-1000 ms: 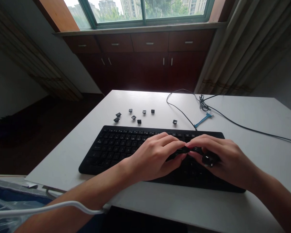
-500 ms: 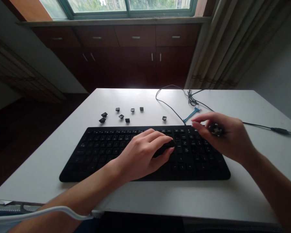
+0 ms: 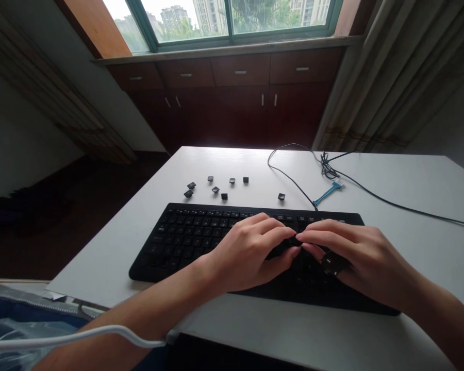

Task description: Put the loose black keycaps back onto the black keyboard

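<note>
A black keyboard (image 3: 185, 232) lies on the white table, partly covered by my two hands. My left hand (image 3: 251, 252) reaches over its middle, thumb and fingers pinched around a small black keycap (image 3: 292, 241) that is mostly hidden. Against those fingertips rest the fingertips of my right hand (image 3: 363, 252), above the keyboard's right part. In the curled palm of that hand sit dark keycaps with pale marks (image 3: 332, 263), their number unclear. Several loose black keycaps, one of them lone (image 3: 281, 197), lie behind the keyboard.
A blue brush-like tool (image 3: 328, 193) lies behind the keyboard, beside the black cable (image 3: 290, 175) with its bundled coil (image 3: 327, 167). A white cord (image 3: 112, 330) crosses my left forearm. Beyond the table stand dark red cabinets (image 3: 232, 113) under a window.
My right hand has come left and down to meet my left fingertips over the keyboard. The whole view has shifted, so table and keyboard appear farther right.
</note>
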Action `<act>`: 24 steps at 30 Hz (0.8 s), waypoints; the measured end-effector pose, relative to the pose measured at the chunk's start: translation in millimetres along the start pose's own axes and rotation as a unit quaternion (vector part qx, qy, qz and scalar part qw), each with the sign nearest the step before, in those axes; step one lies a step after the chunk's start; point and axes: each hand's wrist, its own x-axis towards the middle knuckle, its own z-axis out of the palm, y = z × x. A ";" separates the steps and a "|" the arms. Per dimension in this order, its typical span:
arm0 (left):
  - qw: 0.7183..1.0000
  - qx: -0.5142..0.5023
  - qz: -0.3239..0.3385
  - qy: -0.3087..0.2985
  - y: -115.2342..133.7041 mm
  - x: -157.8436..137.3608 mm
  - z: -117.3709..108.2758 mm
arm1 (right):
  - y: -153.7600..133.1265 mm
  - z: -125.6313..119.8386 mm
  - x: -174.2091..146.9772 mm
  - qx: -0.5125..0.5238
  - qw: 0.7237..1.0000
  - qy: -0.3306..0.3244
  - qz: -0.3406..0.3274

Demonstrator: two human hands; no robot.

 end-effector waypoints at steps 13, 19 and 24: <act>1.000 -0.024 0.010 0.009 -1.5 -0.9 0.6 | 1.6 1.6 -2.2 -0.009 1.000 0.012 -0.013; 0.982 -0.169 -0.087 -0.015 3.2 2.1 -2.8 | -0.4 -0.3 -0.3 -0.009 0.999 0.011 -0.032; 0.929 -0.325 -0.171 -0.039 6.2 6.1 -5.6 | -1.8 -1.4 0.1 -0.006 0.999 0.034 -0.040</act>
